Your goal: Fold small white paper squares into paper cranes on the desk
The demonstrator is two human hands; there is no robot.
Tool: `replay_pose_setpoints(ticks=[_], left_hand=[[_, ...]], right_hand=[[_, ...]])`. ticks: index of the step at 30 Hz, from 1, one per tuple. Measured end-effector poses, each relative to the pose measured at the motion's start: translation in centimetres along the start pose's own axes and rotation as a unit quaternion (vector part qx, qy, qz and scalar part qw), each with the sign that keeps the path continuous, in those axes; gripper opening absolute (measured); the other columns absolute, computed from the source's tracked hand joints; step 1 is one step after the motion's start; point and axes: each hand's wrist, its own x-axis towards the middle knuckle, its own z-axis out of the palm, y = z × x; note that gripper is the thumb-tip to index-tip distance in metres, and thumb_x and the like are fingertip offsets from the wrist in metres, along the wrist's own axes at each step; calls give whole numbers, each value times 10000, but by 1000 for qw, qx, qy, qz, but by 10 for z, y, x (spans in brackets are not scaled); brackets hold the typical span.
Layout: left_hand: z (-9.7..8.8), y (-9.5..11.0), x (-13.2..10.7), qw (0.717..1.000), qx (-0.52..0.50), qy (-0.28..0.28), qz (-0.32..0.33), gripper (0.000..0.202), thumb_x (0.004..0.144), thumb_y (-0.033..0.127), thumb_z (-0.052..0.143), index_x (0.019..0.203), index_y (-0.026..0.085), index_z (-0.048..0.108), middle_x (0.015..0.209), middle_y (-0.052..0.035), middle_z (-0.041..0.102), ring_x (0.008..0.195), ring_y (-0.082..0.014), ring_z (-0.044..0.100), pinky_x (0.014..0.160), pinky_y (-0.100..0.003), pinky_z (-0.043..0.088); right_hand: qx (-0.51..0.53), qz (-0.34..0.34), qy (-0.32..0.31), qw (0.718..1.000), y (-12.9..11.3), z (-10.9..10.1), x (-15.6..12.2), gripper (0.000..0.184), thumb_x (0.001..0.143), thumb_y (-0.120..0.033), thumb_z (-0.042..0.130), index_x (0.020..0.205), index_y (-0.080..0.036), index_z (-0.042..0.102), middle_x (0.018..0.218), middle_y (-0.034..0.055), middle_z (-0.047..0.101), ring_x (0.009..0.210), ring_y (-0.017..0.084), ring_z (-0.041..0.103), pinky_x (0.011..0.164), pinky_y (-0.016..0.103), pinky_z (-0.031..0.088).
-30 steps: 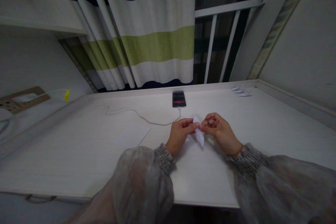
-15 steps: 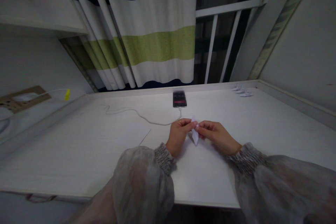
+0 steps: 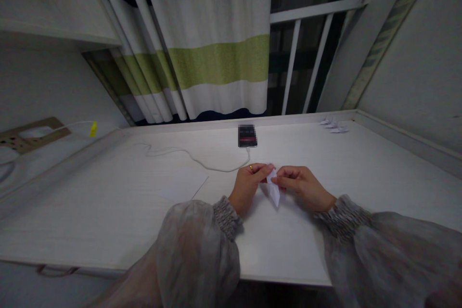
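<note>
A small folded piece of white paper is held between my two hands above the white tabletop, its pointed end hanging down toward me. My left hand, with a ring on one finger, pinches the paper's upper left part. From the other side, my right hand grips it between thumb and fingers. The fingertips hide part of the folds. To the left of my left hand lies a flat sheet of white paper, barely distinct from the table.
A phone with a blurred screen stands at the back, a white cable running left from it. Several folded white paper pieces lie in the back right corner. Behind hangs a striped curtain beside white window bars.
The folded paper has shifted slightly right and toward me and shows a broader face. My right hand has moved a little right; my left thumb sits slightly higher.
</note>
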Motion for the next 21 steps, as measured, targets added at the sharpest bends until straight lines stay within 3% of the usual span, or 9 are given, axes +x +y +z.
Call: replay_pose_setpoints(ticks=[6, 12, 21], left_hand=[[-2, -1, 1, 1000, 12, 26, 9, 209, 577, 303, 676, 524, 127, 579, 499, 30, 507, 504, -64, 413, 549, -216, 321], [-1, 1, 1, 998, 12, 58, 18, 224, 577, 312, 673, 499, 130, 567, 476, 40, 487, 485, -60, 394, 526, -214, 312], [0, 1, 1, 996, 13, 83, 41, 214, 574, 308, 674, 515, 130, 570, 480, 39, 489, 492, -61, 392, 526, -213, 307]], right_hand=[[-20, -10, -2, 1000, 4, 2, 0, 256, 596, -357, 649, 520, -155, 512, 467, -59, 440, 462, 69, 361, 481, 227, 271], [-1, 5, -59, 998, 4, 2, 0, 219, 622, -367, 648, 682, -158, 622, 633, -23, 569, 585, 99, 470, 586, 235, 358], [25, -23, -42, 999, 7, 0, 1, 320, 692, -453, 567, 624, -146, 630, 599, -6, 550, 598, 110, 462, 618, 253, 368]])
